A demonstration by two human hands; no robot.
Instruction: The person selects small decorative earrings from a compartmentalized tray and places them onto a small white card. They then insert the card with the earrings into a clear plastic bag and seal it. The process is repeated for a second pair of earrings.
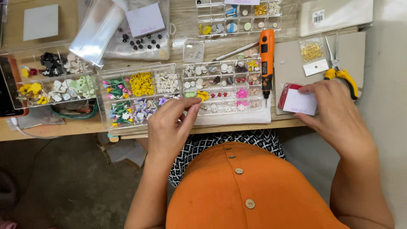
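Pinching white card point(300, 102) in right hand point(335, 112); left hand point(171, 123) fingertips pressed together over bead tray point(127, 95).

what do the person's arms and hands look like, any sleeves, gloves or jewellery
Both arms are bare from the hands up to where the picture cuts them off; no sleeves show. The left hand and the right hand wear no gloves, and no rings, watch or bracelets can be seen. The fingernails look short and unpainted. The person wears an orange buttoned top over a black-and-white patterned garment.

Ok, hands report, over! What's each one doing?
Left hand pinching at the clear bead tray. Right hand holding small white card. Orange rotary tool lies between them.
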